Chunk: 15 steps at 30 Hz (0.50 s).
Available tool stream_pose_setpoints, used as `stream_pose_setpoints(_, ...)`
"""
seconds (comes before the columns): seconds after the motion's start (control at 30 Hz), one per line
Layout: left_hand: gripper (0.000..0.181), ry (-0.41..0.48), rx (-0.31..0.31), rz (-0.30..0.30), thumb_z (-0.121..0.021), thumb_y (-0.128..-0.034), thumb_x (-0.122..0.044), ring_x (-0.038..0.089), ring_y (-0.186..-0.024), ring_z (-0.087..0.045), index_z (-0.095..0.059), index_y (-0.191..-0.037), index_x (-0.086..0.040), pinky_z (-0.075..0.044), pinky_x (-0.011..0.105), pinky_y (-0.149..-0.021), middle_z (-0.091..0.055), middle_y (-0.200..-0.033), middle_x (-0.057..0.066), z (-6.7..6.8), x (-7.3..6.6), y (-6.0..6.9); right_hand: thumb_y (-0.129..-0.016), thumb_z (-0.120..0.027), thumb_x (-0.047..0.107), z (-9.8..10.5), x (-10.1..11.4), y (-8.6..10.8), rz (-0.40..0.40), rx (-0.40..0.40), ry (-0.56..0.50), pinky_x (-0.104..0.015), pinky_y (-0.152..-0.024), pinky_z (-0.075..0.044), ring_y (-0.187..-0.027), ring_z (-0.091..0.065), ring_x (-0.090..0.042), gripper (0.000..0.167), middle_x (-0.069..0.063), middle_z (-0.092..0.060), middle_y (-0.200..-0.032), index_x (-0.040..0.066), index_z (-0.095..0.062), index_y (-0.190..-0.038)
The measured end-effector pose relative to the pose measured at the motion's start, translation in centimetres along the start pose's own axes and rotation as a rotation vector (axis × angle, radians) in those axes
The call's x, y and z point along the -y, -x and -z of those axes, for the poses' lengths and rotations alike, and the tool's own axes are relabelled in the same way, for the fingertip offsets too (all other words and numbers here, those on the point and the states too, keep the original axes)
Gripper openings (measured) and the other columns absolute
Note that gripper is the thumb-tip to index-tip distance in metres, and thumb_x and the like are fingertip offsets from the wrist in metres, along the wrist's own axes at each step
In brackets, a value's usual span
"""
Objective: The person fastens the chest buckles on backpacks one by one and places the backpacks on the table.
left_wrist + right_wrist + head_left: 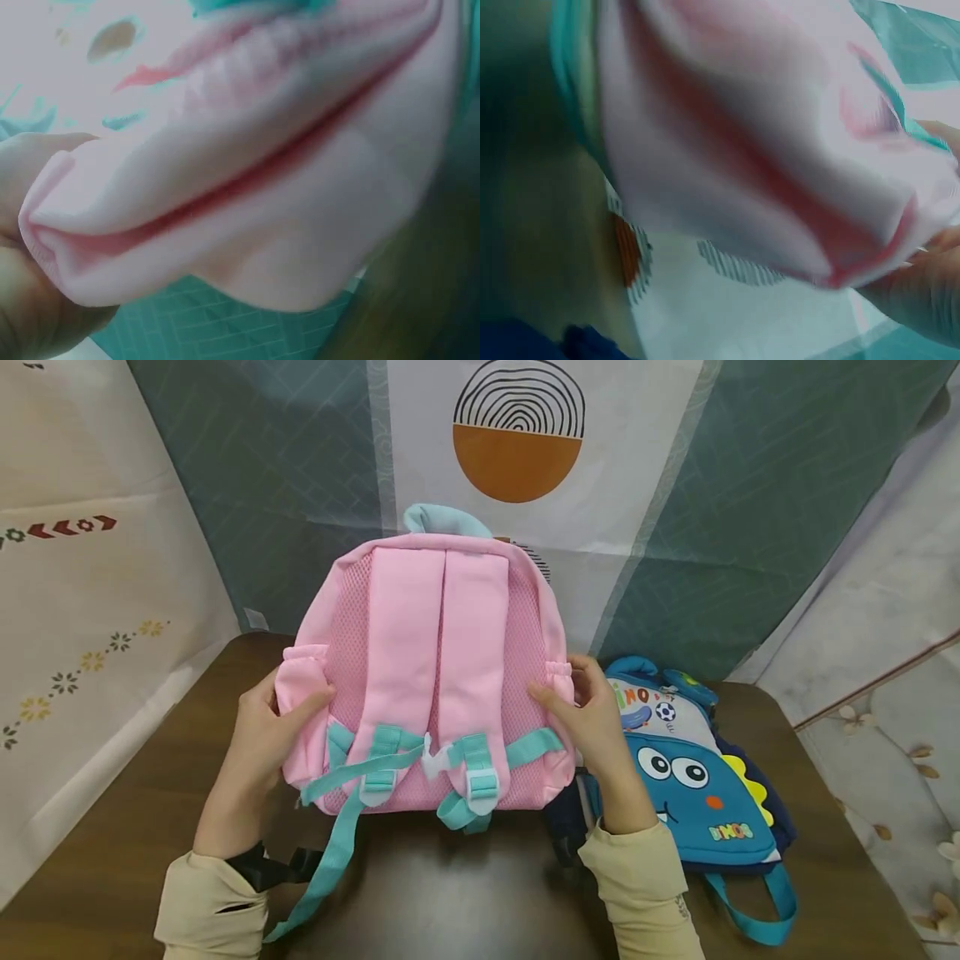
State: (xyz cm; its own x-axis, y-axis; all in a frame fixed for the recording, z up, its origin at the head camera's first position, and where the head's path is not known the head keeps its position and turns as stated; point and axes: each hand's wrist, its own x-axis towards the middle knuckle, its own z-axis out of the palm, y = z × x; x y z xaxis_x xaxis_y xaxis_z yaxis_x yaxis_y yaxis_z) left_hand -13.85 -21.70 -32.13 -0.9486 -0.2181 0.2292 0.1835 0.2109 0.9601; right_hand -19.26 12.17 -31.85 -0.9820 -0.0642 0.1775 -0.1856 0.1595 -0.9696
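Note:
A pink children's backpack (472, 635) is held upright above the table, its mesh back and two shoulder straps toward me. Teal webbing with white buckles crosses its lower part, and one strap end hangs down at the left. My left hand (266, 727) grips the left side pocket, thumb on the back panel. On the other side, my right hand (588, 718) holds the right side pocket the same way. Both wrist views show the pink side pockets (247, 180) close up and blurred, with part of each hand at the edge. The backpack's front is hidden in the head view.
A blue dinosaur backpack (697, 793) lies on the right of the brown table (465, 893), just beyond my right forearm. Behind the table hangs a green and white patterned cloth (675, 527). Light patterned cloths (90, 585) flank both sides.

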Motion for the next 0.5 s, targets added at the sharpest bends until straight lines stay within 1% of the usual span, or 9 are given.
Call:
stream_pose_setpoints(0.07,0.038,-0.107,0.035,-0.009,-0.066,-0.0868,-0.019,0.008,-0.072,-0.06,-0.053,-0.12,-0.005,-0.054,0.022,-0.061,-0.056,-0.092,0.0,0.0,0.0,-0.1,-0.083,-0.071,0.026,0.6,0.3,0.2,-0.028,0.025,0.076,-0.028,-0.075,-0.053,-0.096,-0.057,-0.023,0.048,-0.009,-0.056,-0.115,0.013,-0.049,-0.125)
stream_pose_setpoints(0.1,0.04,-0.14,0.049,-0.007,-0.066,-0.0872,-0.021,0.009,-0.072,-0.06,-0.052,-0.121,-0.005,-0.054,0.023,-0.061,-0.056,-0.092,0.0,0.0,0.0,-0.1,-0.084,-0.07,0.029,0.9,0.3,0.3,-0.043,0.043,0.107,-0.029,-0.077,-0.053,-0.097,-0.057,-0.023,0.049,-0.009,-0.056,-0.117,0.014,-0.049,-0.125)
stream_pose_setpoints(0.13,0.042,-0.152,0.061,0.001,-0.066,-0.0873,-0.022,0.009,-0.072,-0.061,-0.051,-0.122,-0.005,-0.055,0.024,-0.061,-0.057,-0.092,0.0,0.0,0.0,-0.1,-0.085,-0.069,0.031,1.1,0.3,0.3,-0.057,0.063,0.133,-0.031,-0.078,-0.053,-0.099,-0.057,-0.024,0.05,-0.009,-0.056,-0.119,0.014,-0.048,-0.127)
stream_pose_setpoints(0.23,0.046,-0.148,0.07,0.044,-0.066,-0.0871,-0.026,0.011,-0.075,-0.061,-0.05,-0.125,-0.007,-0.054,0.024,-0.063,-0.057,-0.097,0.004,-0.3,0.6,-0.3,-0.088,-0.064,0.034,1.3,0.1,0.2,-0.09,0.121,0.197,-0.038,-0.085,-0.052,-0.106,-0.057,-0.027,0.051,-0.012,-0.054,-0.125,0.012,-0.045,-0.131)
stream_pose_setpoints(0.33,0.06,-0.141,0.058,0.078,-0.066,-0.0872,-0.027,0.015,-0.091,-0.057,-0.038,-0.14,-0.019,-0.052,0.02,-0.071,-0.051,-0.117,0.009,-0.9,1.6,-0.7,-0.092,-0.059,0.032,0.8,-0.3,0.1,-0.131,0.167,0.252,-0.045,-0.092,-0.047,-0.115,-0.053,-0.03,0.052,-0.015,-0.05,-0.131,0.011,-0.04,-0.135)
stream_pose_setpoints(0.43,0.075,-0.152,0.041,0.091,-0.066,-0.087,-0.027,0.022,-0.109,-0.049,-0.023,-0.148,-0.027,-0.048,0.028,-0.087,-0.041,-0.136,0.011,-1.9,2.9,-1.2,-0.092,-0.056,0.029,-0.3,-0.9,0.2,-0.152,0.193,0.342,-0.051,-0.094,-0.044,-0.118,-0.051,-0.033,0.06,-0.02,-0.047,-0.134,0.008,-0.029,-0.142)
stream_pose_setpoints(0.47,0.076,-0.158,0.033,0.095,-0.066,-0.0869,-0.027,0.023,-0.113,-0.047,-0.021,-0.148,-0.027,-0.046,0.031,-0.091,-0.038,-0.139,0.011,-2.3,3.3,-1.4,-0.092,-0.056,0.028,-0.7,-1.1,0.3,-0.146,0.194,0.37,-0.051,-0.094,-0.043,-0.118,-0.05,-0.034,0.064,-0.021,-0.046,-0.134,0.007,-0.024,-0.144)
stream_pose_setpoints(0.5,0.075,-0.166,0.025,0.102,-0.066,-0.087,-0.027,0.025,-0.115,-0.046,-0.023,-0.148,-0.026,-0.044,0.036,-0.094,-0.039,-0.14,0.011,-2.6,3.7,-1.5,-0.091,-0.056,0.026,-1.1,-1.3,0.3,-0.132,0.194,0.392,-0.052,-0.094,-0.043,-0.117,-0.05,-0.035,0.068,-0.022,-0.044,-0.135,0.007,-0.02,-0.145)
